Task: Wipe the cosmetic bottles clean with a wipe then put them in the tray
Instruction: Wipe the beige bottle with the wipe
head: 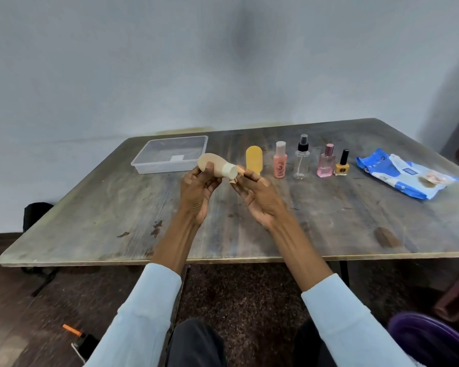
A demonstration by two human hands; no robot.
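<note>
Reaching out from pale blue sleeves (143, 308), both hands meet above the worn, scratched wooden table (90, 221). The left hand (198, 192) grips a smooth beige bottle (212, 165), lying sideways with its cream cap toward the right hand (257, 200), whose fingertips pinch a small crumpled wipe (240, 170) beside that cap. Beyond stand a yellow rounded tube (254, 159), coral bottle (279, 160), clear spray bottle (301, 157), pink perfume bottle (326, 161) and yellow nail polish (342, 164). A clear plastic tray (154, 168) sits left; a glossy blue wipes packet (403, 173) right, before a plain grey wall (170, 62).
</note>
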